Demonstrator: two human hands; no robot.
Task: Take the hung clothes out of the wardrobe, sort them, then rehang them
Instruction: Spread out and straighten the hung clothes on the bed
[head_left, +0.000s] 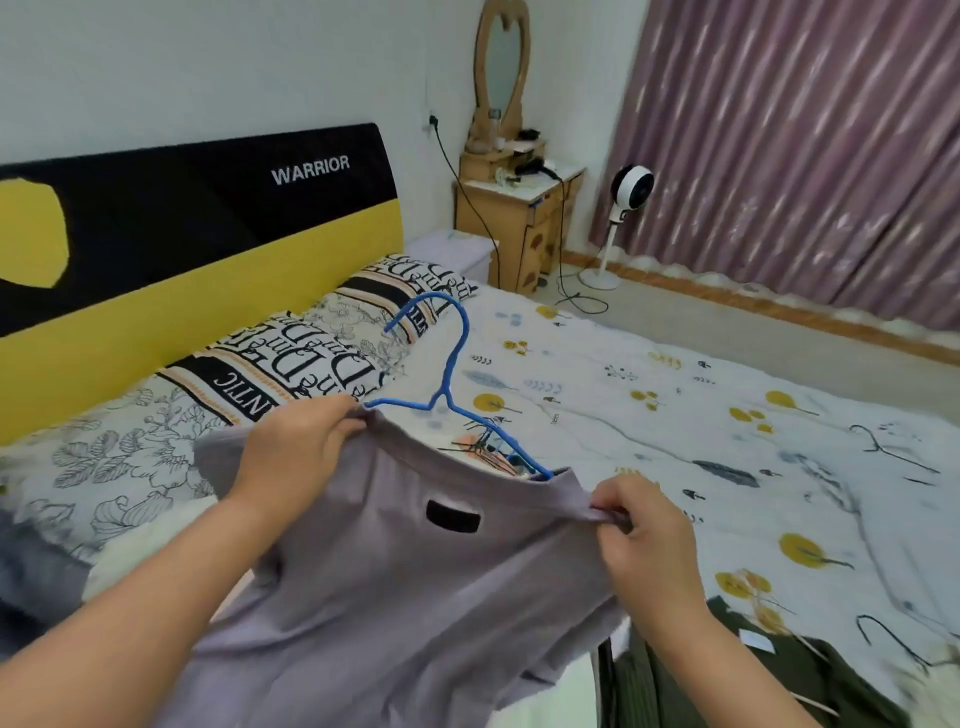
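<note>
**Fitting a lilac T-shirt onto a blue hanger, held above the bed**

Slipping is the chief hazard at this stage. The blue hanger (451, 384) sits only partly inside the neck opening of the lilac T-shirt (395, 561): one arm disappears under the collar on the right-hand side of the shirt, while the other arm lies exposed at the collar edge beside the left hand (296, 452). The hanger itself appears carried by the cloth alone, so a slack collar could let it tip out and drop onto the bed (649, 415). Pulling the neckline too hard over the exposed arm could stretch the collar, judging from the tension already visible in the fabric.

The left hand grips the collar on the shirt's left shoulder, fingers curled over a bunched fold, forearm reaching in from below the shirt. The right hand (641, 535) pinches the collar at the opposite shoulder between thumb and fingers, wrist bent downward. Both hands hold the shirt clear of the bed, with the hanger's hook rising beyond the shirt toward the pillows (291, 364). A dark green garment (727, 675) lies just right of the shirt, and two bare wire hangers (883, 447) rest farther right.
</note>
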